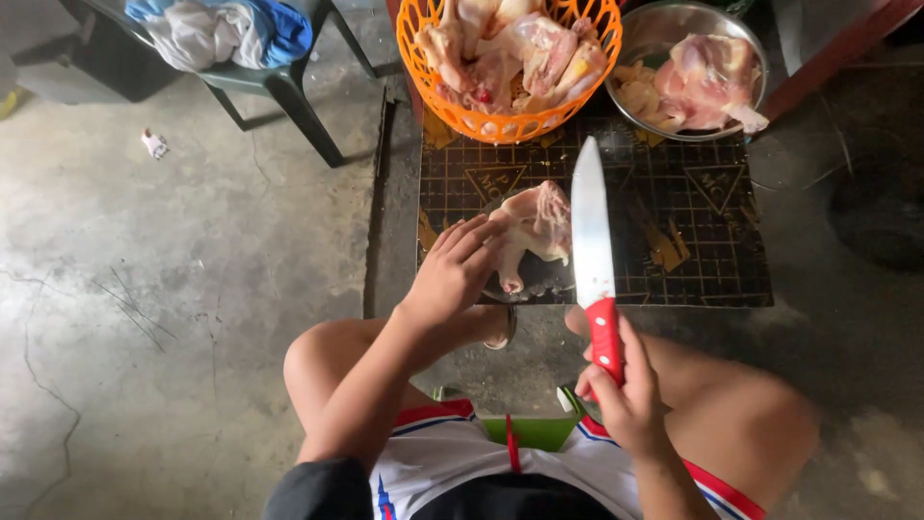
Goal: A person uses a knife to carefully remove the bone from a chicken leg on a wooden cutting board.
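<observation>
The pale raw chicken piece [532,229] lies on the dark gridded plastic mat [693,241] on the floor, pinned at nine o'clock by the left hand [457,270], fingers pressing to steady it. At three o'clock, the right hand [621,385] clasps the red-handled white-bladed knife [592,241], blade pointing away. The orange plastic basket [510,120] and steel bowl [654,39] of chicken wait at twelve, within reach.

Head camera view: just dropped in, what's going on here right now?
A person sits low over a dark gridded mat on the concrete floor. Their left hand presses on a raw pale chicken piece on the mat. Their right hand grips a red-handled, white-bladed knife, blade pointing away beside the meat. Behind stand an orange plastic basket and a round metal bowl, both holding raw chicken.
</observation>
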